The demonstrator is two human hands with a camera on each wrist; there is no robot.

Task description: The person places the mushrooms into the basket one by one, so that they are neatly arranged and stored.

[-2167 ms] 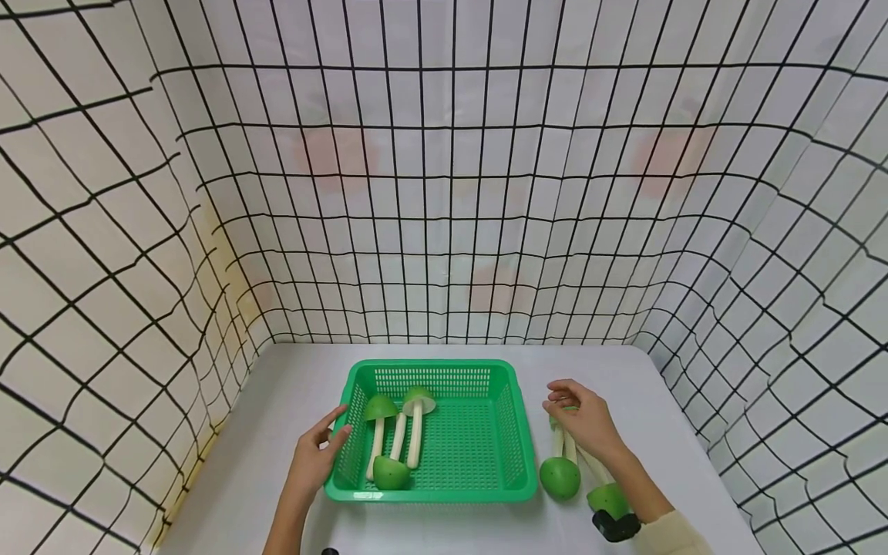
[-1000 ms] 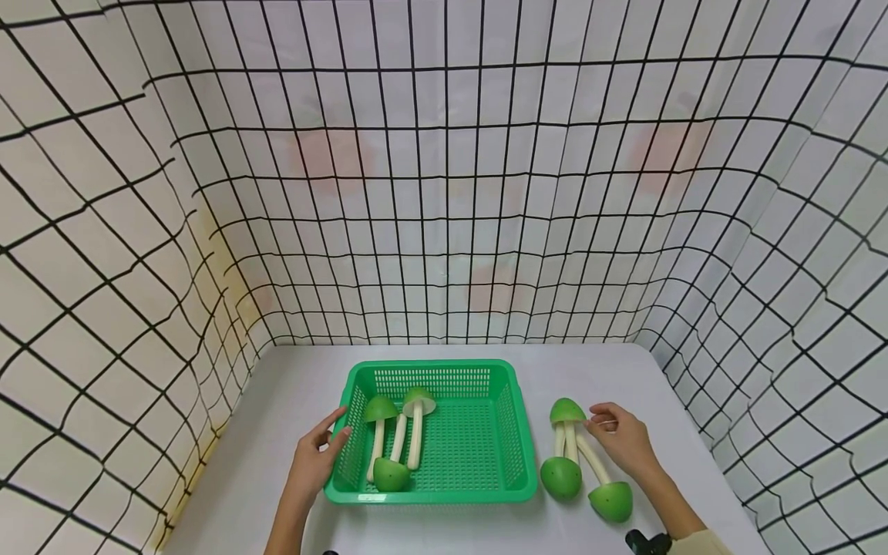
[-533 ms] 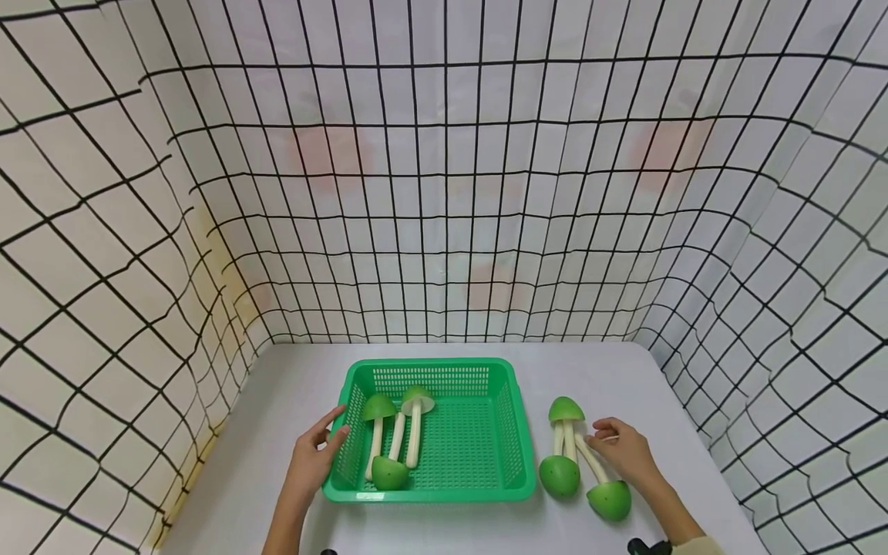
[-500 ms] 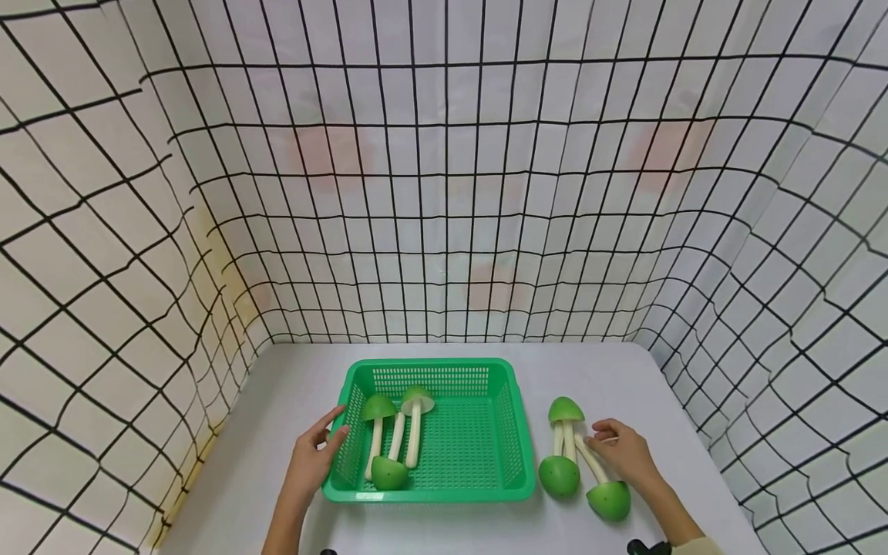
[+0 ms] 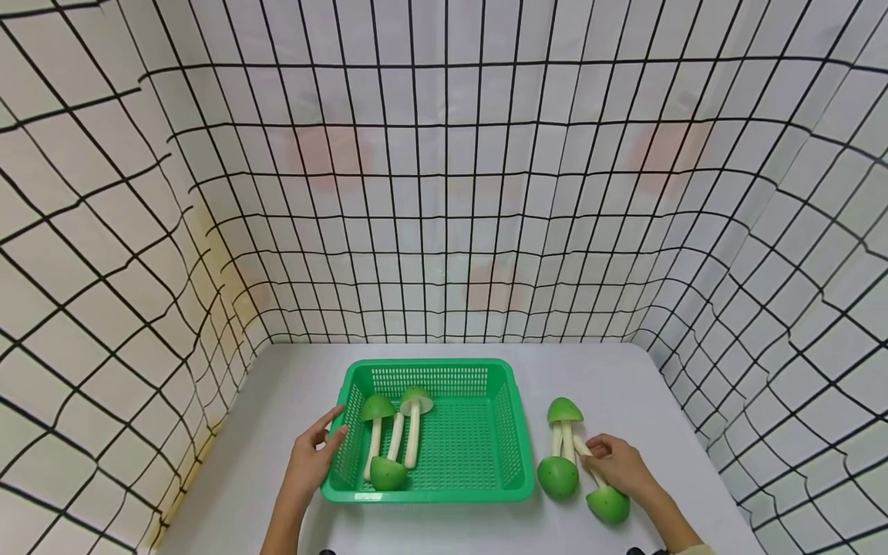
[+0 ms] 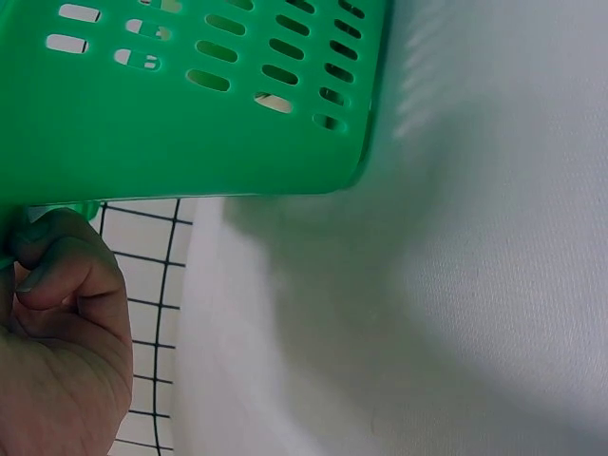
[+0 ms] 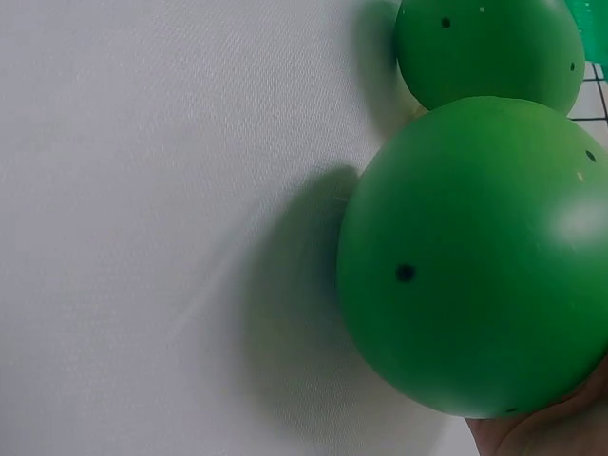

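My left hand (image 5: 310, 460) grips the left rim of the green basket (image 5: 428, 497); with my right hand (image 5: 620, 466) I pinch the stem of a green-capped mushroom (image 5: 608, 506) on the tabletop (image 5: 645, 393), right of the basket.

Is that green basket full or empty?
Neither: the basket is partly filled. Three green-capped mushrooms lie toward its left side, while the mesh floor on the right is bare.
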